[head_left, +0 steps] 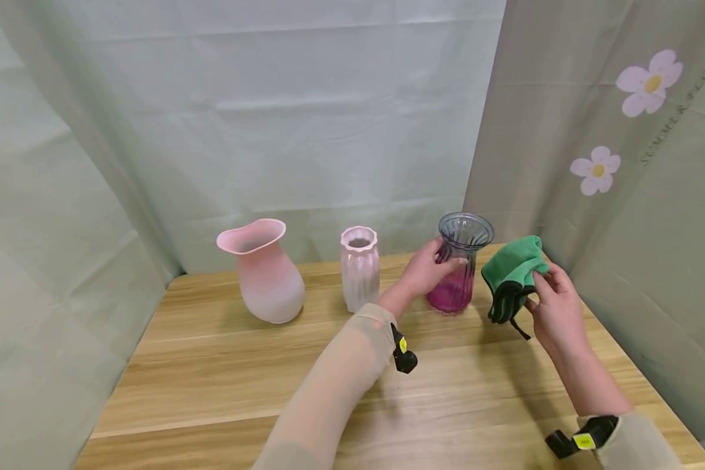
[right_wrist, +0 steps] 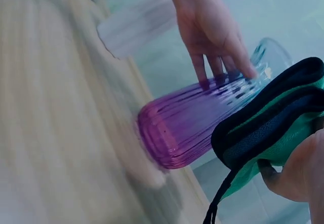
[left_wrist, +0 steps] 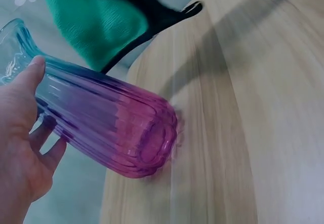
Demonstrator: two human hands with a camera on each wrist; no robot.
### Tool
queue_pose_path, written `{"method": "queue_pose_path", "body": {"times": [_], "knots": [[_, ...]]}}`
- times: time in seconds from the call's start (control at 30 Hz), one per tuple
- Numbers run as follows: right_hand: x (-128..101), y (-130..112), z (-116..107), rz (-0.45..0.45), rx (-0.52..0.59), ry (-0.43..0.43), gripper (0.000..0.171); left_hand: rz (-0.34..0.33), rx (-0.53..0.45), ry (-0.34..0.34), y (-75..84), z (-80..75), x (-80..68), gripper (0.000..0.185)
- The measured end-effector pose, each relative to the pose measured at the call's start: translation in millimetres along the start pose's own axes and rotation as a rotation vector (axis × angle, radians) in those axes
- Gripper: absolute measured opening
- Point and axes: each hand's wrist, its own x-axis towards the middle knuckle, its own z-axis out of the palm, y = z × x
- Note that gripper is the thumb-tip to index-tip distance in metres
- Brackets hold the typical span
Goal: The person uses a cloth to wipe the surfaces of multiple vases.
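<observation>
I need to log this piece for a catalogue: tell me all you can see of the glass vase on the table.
The glass vase is ribbed and see-through, blue-grey at its flared rim and shading to pink-purple at the base. It stands upright on the wooden table, right of two pink vases. The left hand holds its neck; nothing visible inside.

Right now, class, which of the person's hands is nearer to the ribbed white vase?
The left. The left hand grips the purple glass vase just right of the ribbed white vase; the right hand holds the green cloth farther right.
</observation>
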Motion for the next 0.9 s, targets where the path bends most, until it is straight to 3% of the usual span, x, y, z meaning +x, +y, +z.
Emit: {"method": "queue_pose_path", "body": {"times": [0.17,0.37,0.53,0.73,0.9], "knots": [[34.6,8.1,16.6,-0.026,-0.01,-0.012,0.016,0.011,-0.021,-0.068,-4.4,-7.1,-1.1,0.077],[58.3,23.8,31.7,0.001,-0.046,-0.116,0.018,0.023,-0.019,-0.101,-9.6,-10.7,-0.8,0.077],[63.6,31.7,32.7,0.024,-0.128,-0.176,0.027,0.03,-0.02,-0.088,-11.1,-11.6,0.4,0.078],[63.8,34.0,23.2,0.044,-0.278,-0.209,0.015,0.045,-0.011,-0.102,-9.7,-11.3,0.8,0.074],[61.1,42.2,14.4,0.1,-0.349,-0.183,0.01,0.041,0.0,-0.102,-9.7,-10.1,-0.3,0.074]]}}
